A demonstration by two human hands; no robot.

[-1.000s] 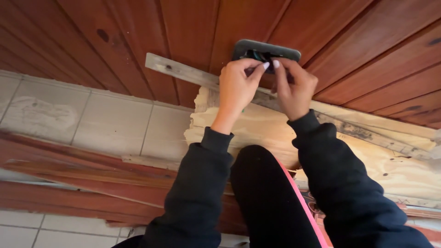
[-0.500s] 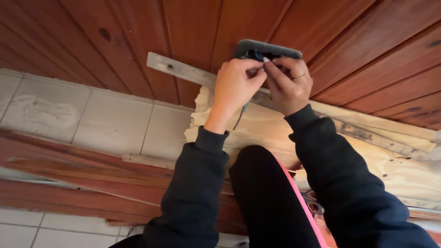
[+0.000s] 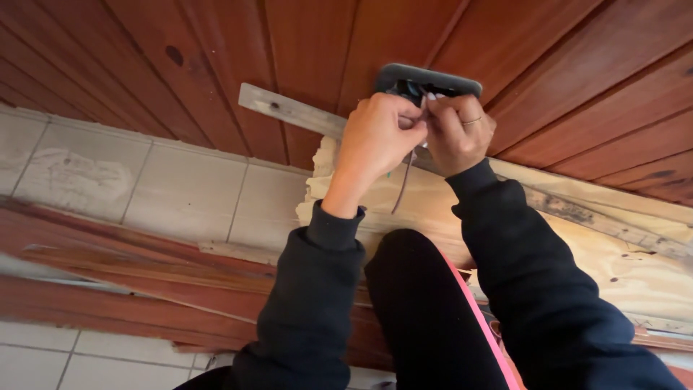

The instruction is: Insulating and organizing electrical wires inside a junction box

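A dark grey box (image 3: pixel 404 72) is set into red-brown wooden boards (image 3: pixel 317 43). Both of my hands are raised to its lower edge and meet there. My left hand (image 3: pixel 375 137) is curled, with its fingertips pinched on thin wires at the box opening. My right hand (image 3: pixel 462 133), with a ring on one finger, pinches the same bundle from the other side. A thin dark wire (image 3: pixel 404 180) hangs down from between the two hands. The fingers hide the wire ends and most of the box's inside. Both arms are in dark sleeves.
A grey wooden strip (image 3: pixel 289 110) runs slantwise under the box. Pale plywood (image 3: pixel 621 253) lies to the right, and grey tiles (image 3: pixel 180 188) to the left. Loose red-brown planks (image 3: pixel 130 289) lie across the tiles. My dark trouser leg with a pink stripe (image 3: pixel 433 318) is between my arms.
My hands have drawn together at the box's lower edge. The fingers that were spread on the box are now pinched on the wires, and a wire now hangs below them.
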